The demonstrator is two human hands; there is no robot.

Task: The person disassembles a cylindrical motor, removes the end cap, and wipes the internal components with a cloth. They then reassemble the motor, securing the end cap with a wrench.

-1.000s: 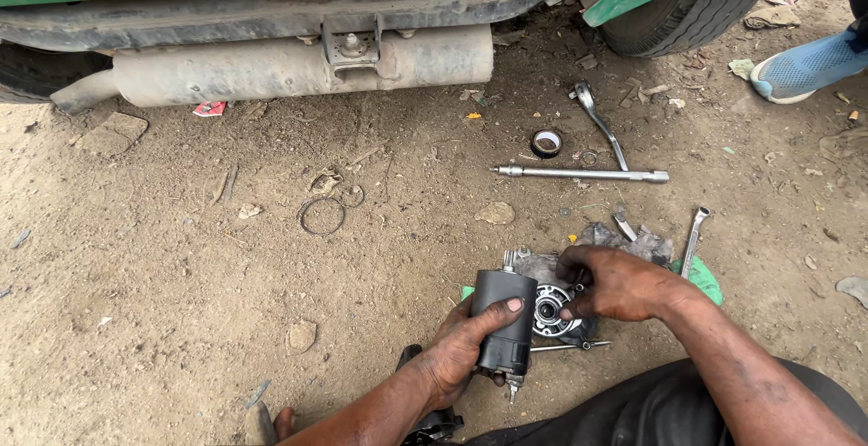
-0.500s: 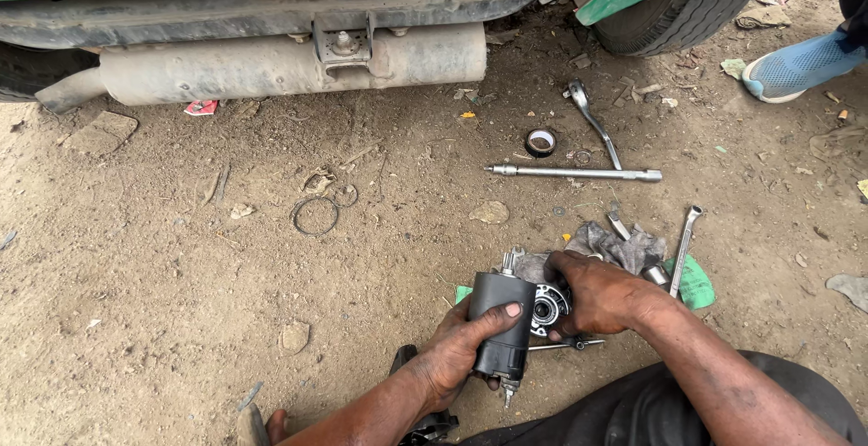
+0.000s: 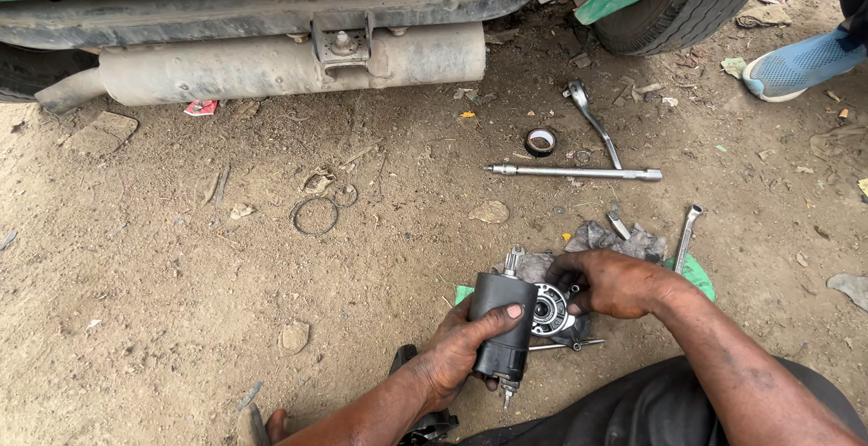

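Note:
My left hand (image 3: 459, 348) grips a black cylindrical motor housing (image 3: 503, 324), held upright just above the dirt. My right hand (image 3: 612, 281) rests on the silver end plate with a bearing (image 3: 549, 308) at the housing's right side, fingers curled over it. A thin metal rod (image 3: 559, 346) pokes out below the plate. A grey rag (image 3: 611, 240) and a green sheet (image 3: 696, 274) lie right behind my hands.
A long socket bar (image 3: 576, 173), a ratchet wrench (image 3: 592, 120), a spanner (image 3: 686, 234) and a tape roll (image 3: 541, 142) lie on the dirt ahead. A wire ring (image 3: 315, 215) sits left. A vehicle's muffler (image 3: 271, 64) and tyre (image 3: 678, 3) are beyond; a person's blue shoe (image 3: 800, 61) is at right.
My right hand has shifted slightly over the end plate while the left keeps hold of the housing. The view has tilted down a little.

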